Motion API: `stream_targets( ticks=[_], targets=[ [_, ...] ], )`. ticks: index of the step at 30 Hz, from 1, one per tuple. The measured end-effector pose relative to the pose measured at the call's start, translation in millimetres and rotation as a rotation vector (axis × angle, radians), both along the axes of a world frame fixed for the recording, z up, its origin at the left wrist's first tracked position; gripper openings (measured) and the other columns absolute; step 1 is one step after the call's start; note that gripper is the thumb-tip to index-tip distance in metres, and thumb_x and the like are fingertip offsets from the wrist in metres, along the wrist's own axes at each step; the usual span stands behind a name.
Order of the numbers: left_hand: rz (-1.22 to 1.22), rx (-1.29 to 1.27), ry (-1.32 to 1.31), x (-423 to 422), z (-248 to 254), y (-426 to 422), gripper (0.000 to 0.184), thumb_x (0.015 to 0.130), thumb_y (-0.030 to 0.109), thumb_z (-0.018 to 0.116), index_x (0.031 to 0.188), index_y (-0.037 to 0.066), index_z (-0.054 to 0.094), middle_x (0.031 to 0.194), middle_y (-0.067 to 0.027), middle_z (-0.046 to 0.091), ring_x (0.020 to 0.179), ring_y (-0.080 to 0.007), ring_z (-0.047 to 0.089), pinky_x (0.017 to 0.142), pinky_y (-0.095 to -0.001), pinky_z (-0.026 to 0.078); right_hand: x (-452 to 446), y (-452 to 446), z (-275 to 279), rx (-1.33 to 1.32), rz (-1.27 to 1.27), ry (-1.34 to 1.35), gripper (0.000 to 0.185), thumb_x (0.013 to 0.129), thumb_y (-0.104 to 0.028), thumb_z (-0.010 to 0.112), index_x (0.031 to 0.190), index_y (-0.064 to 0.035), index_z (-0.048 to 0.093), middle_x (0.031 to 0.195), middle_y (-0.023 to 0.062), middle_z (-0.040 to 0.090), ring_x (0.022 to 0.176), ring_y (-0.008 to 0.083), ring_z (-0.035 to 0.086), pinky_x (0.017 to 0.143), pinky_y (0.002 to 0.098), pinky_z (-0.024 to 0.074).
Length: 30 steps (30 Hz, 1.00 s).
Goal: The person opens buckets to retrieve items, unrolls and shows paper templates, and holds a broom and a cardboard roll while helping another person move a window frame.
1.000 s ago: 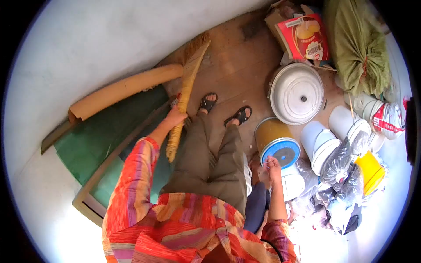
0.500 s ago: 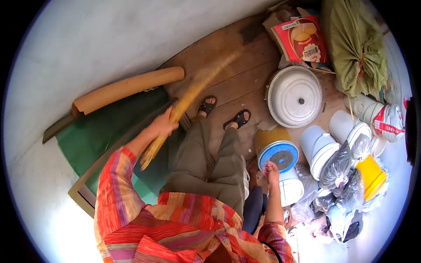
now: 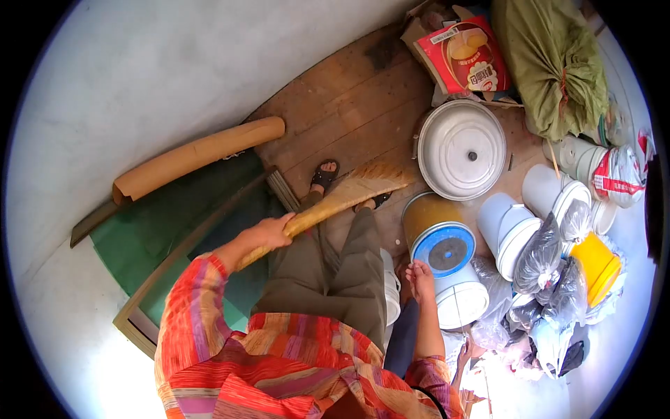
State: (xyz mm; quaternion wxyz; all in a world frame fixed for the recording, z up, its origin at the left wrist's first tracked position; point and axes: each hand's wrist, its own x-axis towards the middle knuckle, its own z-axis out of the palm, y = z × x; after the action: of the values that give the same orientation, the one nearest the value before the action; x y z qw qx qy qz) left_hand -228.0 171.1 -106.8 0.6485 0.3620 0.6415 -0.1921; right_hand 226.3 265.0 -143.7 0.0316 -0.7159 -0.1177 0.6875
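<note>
My left hand (image 3: 267, 234) is wrapped round the handle of a yellow straw broom (image 3: 333, 202). Its fanned bristles spread over the wooden floor (image 3: 349, 105) by my sandalled feet, partly covering one of them. My right hand (image 3: 420, 279) hangs beside a bucket with a blue lid (image 3: 444, 249), its fingers curled together; whatever may be inside them is too small to make out. Just below that hand stands a white lidded bucket (image 3: 462, 305).
A metal lidded pot (image 3: 457, 150), a red carton (image 3: 467, 56) and a green sack (image 3: 551, 63) stand ahead. Buckets and plastic bags (image 3: 537, 258) crowd the right. Rolled brown sheet (image 3: 202, 155) and green boards (image 3: 153, 216) line the left. Another person's hand (image 3: 463, 356) shows lower right.
The broom's head has swung right and toward my feet, from farther up the floor. My right hand has moved slightly down and left, and another person's hand now shows more clearly.
</note>
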Motion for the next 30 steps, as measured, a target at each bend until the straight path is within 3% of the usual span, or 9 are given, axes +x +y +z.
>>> stream_targets(
  ticks=[3,5,11,13,15,17,22,25,30],
  targets=[
    [0.121,-0.019,0.125,-13,54,35,0.081,0.073,0.032,0.06,0.139,0.014,0.017,0.108,-0.0253,0.055,0.101,-0.0355,0.054,0.088,-0.0394,0.042,3,2,3,0.006,-0.006,-0.019,0.017,0.091,-0.014,0.048,0.106,-0.0063,0.052,0.088,0.0043,0.06,0.073,0.0109,0.058,0.062,0.0217,0.0491],
    [0.415,-0.069,0.172,-30,59,75,0.081,0.073,0.024,0.059,0.14,0.014,0.015,0.09,-0.02,0.062,0.069,-0.0299,0.062,0.064,-0.0373,0.05,4,4,3,0.002,0.01,-0.01,0.017,0.091,-0.014,0.048,0.106,-0.0064,0.053,0.088,0.0043,0.06,0.073,0.0108,0.058,0.062,0.0216,0.0491],
    [0.805,0.156,0.156,-71,-85,151,0.064,0.071,0.021,0.063,0.122,-0.001,0.031,0.086,-0.0224,0.06,0.069,-0.0288,0.062,0.059,-0.0385,0.05,-9,8,0,0.002,0.032,-0.017,0.018,0.091,-0.014,0.048,0.107,-0.0056,0.052,0.088,0.0053,0.06,0.072,0.0111,0.059,0.059,0.0206,0.05],
    [0.473,0.246,0.363,-31,-171,119,0.066,0.072,0.02,0.061,0.124,-0.003,0.028,0.095,-0.0267,0.059,0.086,-0.035,0.06,0.072,-0.04,0.049,-12,12,1,0.003,0.029,-0.006,0.019,0.091,-0.013,0.049,0.108,-0.0049,0.052,0.088,0.0054,0.06,0.073,0.0114,0.059,0.06,0.0213,0.0506],
    [0.484,0.105,0.181,15,-75,118,0.072,0.073,0.02,0.057,0.13,-0.004,0.019,0.1,-0.0295,0.056,0.095,-0.0396,0.056,0.082,-0.0402,0.045,-18,15,6,0.007,0.043,-0.002,0.019,0.091,-0.013,0.049,0.107,-0.0046,0.052,0.088,0.0054,0.059,0.073,0.0116,0.059,0.06,0.0215,0.0507],
    [0.186,0.069,0.108,37,-88,50,0.089,0.074,0.023,0.056,0.138,0.001,0.0,0.108,-0.0293,0.054,0.1,-0.0388,0.054,0.086,-0.0405,0.043,-21,16,7,-0.003,0.061,0.0,0.019,0.091,-0.013,0.048,0.107,-0.0042,0.052,0.09,0.0055,0.059,0.073,0.0119,0.059,0.061,0.0218,0.0505],
    [-0.015,-0.025,-0.075,20,28,17,0.083,0.072,0.032,0.06,0.14,0.016,0.014,0.11,-0.026,0.054,0.101,-0.0394,0.053,0.088,-0.0395,0.042,-7,27,5,0.002,0.087,0.02,0.021,0.092,-0.014,0.047,0.109,-0.0041,0.052,0.091,0.0056,0.059,0.076,0.0126,0.058,0.064,0.0227,0.0501],
    [0.177,-0.027,0.174,-5,56,29,0.083,0.072,0.032,0.059,0.14,0.018,0.014,0.107,-0.0256,0.056,0.098,-0.0387,0.055,0.085,-0.0408,0.044,0,27,9,0.004,0.041,-0.034,0.018,0.091,-0.014,0.047,0.107,-0.0077,0.054,0.094,0.0054,0.058,0.079,0.0132,0.057,0.066,0.0238,0.0497],
    [0.523,0.063,0.402,-78,-31,51,0.076,0.071,0.03,0.062,0.133,0.008,0.022,0.097,-0.028,0.058,0.09,-0.0376,0.058,0.076,-0.0412,0.047,16,26,2,-0.032,0.154,-0.036,0.018,0.091,-0.013,0.047,0.107,-0.0081,0.054,0.095,0.0065,0.059,0.078,0.0142,0.058,0.065,0.0248,0.0502]
  ],
)
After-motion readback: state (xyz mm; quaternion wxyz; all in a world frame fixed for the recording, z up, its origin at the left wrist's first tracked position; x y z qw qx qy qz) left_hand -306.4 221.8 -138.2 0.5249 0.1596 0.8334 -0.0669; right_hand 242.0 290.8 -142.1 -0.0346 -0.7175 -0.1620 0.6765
